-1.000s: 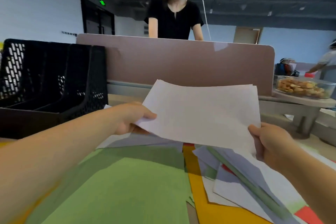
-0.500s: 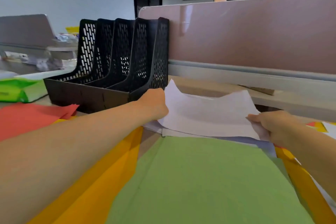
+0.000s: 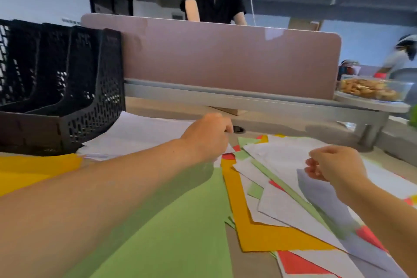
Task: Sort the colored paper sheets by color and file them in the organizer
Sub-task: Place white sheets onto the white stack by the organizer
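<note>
Nearest me lies a broad light-green paper sheet (image 3: pixel 176 232), flat on the desk under the left forearm; just beside it on the right a deep-yellow sheet (image 3: pixel 252 225) runs away at an angle; further right sprawls the unsorted heap of white, lavender, red and green sheets (image 3: pixel 291 189), overlapping every which way.

Over that heap hangs the right hand (image 3: pixel 336 165), wrist bent, fingers loosely curled and gripping nothing that I can see.

The left arm stretches long across the green sheet; the left hand (image 3: pixel 207 137) sits knuckles-up at the right-hand edge of a pile of white paper sheets (image 3: pixel 137 135), its fingertips tucked out of view, so I cannot tell whether it pinches the pile or only rests on it.

That white pile lies flat on the desk, touching the foot of the black perforated plastic file organizer (image 3: pixel 90 97), whose slots look empty from here.

I judge the step to be gathering the whites, with filing not yet begun; the next move calls for the right hand to pick one more sheet out of the heap without dragging its neighbours.

Behind stands a dusty-pink desk partition (image 3: pixel 225 56); beyond it, a person in a black top (image 3: pixel 214 4).
</note>
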